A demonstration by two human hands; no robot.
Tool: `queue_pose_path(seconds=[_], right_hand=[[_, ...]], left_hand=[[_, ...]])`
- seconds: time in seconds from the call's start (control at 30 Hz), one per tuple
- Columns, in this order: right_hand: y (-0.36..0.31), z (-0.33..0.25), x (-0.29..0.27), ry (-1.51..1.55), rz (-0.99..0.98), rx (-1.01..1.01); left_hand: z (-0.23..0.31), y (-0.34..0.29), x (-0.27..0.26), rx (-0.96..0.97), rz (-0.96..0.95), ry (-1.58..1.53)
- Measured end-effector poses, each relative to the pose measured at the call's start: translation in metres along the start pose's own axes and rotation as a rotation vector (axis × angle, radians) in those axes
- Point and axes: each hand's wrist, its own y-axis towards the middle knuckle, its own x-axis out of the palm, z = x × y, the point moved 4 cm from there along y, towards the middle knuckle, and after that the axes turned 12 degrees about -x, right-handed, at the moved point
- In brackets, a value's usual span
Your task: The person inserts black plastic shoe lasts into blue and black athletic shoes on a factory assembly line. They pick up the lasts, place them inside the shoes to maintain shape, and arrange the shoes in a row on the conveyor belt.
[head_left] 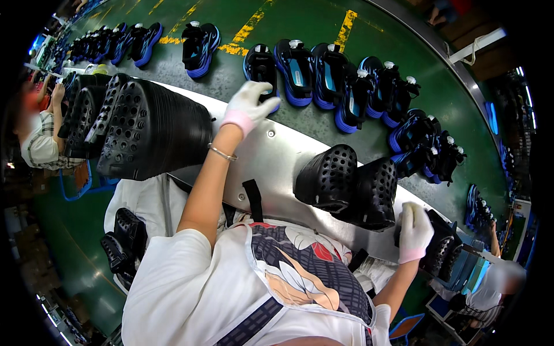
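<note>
My left hand (250, 108), in a white glove with a pink cuff, reaches over the metal bench (268, 164). Its thumb and fingers are spread in front of a black-and-blue sneaker (261, 64); whether they touch it I cannot tell. On my right, my other gloved hand (415, 230) has its fingers curled together beside a group of black perforated moulded pieces (443, 251). Anything inside that hand is hidden. Between my hands stand two nested stacks of black perforated moulded shells (329, 176). A bigger stack of such shells (156, 130) lies left of my left forearm.
Several more black-and-blue sneakers (330, 75) line the green surface (231, 26) beyond the bench. More black pieces (124, 239) lie on white cloth at my left. One person (43, 138) is at the far left, another (490, 297) at the lower right, near blue crates (464, 271).
</note>
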Motion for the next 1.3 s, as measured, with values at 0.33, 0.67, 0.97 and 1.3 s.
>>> queue_pose_path(seconds=[0.33,0.67,0.97,1.3], right_hand=[[-0.074,0.093,0.143,-0.163,-0.081,-0.074],[-0.081,0.111,0.164,-0.174,0.085,-0.092],[-0.101,0.136,0.176,-0.199,0.107,-0.148],[-0.096,0.131,0.174,-0.211,0.106,-0.17]], left_hand=[[-0.037,0.076,0.011,-0.441,-0.006,0.165],[-0.09,0.11,0.032,-0.395,-0.025,0.065],[-0.102,0.113,0.034,-0.405,0.087,0.044],[-0.085,0.111,0.028,-0.356,-0.017,-0.209]])
